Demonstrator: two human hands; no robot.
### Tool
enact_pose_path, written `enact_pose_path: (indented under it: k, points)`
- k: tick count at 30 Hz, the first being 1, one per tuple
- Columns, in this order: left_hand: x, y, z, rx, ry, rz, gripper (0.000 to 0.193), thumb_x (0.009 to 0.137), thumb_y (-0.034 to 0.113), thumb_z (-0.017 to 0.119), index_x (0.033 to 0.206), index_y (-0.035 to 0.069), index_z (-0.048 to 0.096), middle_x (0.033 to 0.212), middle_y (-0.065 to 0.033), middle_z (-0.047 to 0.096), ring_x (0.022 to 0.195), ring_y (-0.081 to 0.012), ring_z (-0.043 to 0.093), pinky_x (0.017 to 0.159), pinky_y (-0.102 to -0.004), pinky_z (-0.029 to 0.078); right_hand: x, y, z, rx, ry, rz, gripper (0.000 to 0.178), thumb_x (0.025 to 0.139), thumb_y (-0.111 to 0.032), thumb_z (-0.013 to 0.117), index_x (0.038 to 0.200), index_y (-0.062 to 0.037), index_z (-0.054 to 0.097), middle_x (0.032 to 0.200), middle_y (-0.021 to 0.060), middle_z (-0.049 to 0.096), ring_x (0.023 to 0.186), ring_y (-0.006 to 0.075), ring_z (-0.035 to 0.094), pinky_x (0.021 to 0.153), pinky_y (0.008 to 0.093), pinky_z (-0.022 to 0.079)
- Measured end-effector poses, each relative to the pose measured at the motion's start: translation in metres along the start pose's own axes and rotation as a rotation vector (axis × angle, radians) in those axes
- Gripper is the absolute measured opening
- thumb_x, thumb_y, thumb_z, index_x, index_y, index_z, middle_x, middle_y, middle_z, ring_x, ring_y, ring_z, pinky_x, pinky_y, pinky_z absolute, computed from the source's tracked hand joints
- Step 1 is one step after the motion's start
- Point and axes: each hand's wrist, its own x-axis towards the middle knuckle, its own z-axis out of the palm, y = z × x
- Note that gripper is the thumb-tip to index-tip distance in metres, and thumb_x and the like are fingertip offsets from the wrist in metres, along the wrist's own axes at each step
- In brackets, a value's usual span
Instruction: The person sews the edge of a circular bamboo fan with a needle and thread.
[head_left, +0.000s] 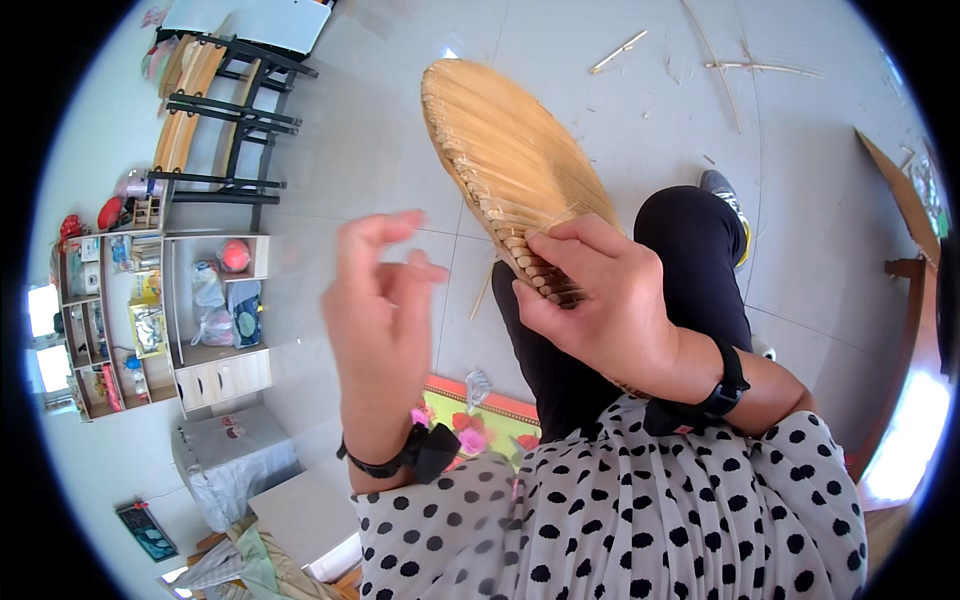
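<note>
My right hand point(610, 290) pinches the near edge of a flat, rounded tan straw piece point(520, 140), whose strips run lengthwise and whose left edge is bound with plaited stitches. Thumb and index finger press on the rim. A thin straw strand point(562, 216) sticks out beside the index finger. The piece is tilted above my dark-trousered knee, its far end reaching over the floor. To the left of the rim, my left hand point(375, 300) is raised, slightly blurred, apart from the piece. Its index finger and thumb are separated, and nothing shows between them.
Loose straw stalks point(620, 50) and scraps lie on the grey tiled floor point(370, 150). A floral mat point(480, 425) is below my hands. Shelves point(215, 310) and a dark-legged rack point(230, 120) stand left; a brown wooden edge point(905, 330) rises at right.
</note>
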Motion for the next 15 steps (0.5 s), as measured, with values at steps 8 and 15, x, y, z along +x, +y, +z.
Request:
enact_pose_path:
  k: [8,15]
  points:
    - [0.052,-0.022,-0.002,0.595,-0.228,0.850,0.045,0.075,-0.007,0.066,0.116,0.010,0.065,0.133,-0.0083,0.058,0.128,-0.0324,0.052,0.107,-0.0428,0.042,-0.001,-0.002,0.010,-0.019,-0.087,0.002,0.025,0.071,-0.012,0.077,0.092,0.0007,0.072,0.084,0.0114,0.066,0.066,0.0287,0.067,0.060,0.0352,0.055]
    - [0.088,-0.047,-0.003,0.620,-0.449,0.936,0.025,0.074,0.010,0.076,0.098,0.011,0.066,0.097,-0.0030,0.069,0.103,-0.0254,0.063,0.092,-0.0389,0.048,0.023,-0.006,-0.001,-0.169,-0.225,-0.029,0.029,0.072,-0.018,0.079,0.096,-0.0029,0.075,0.087,0.0124,0.068,0.070,0.0290,0.068,0.064,0.0364,0.056]
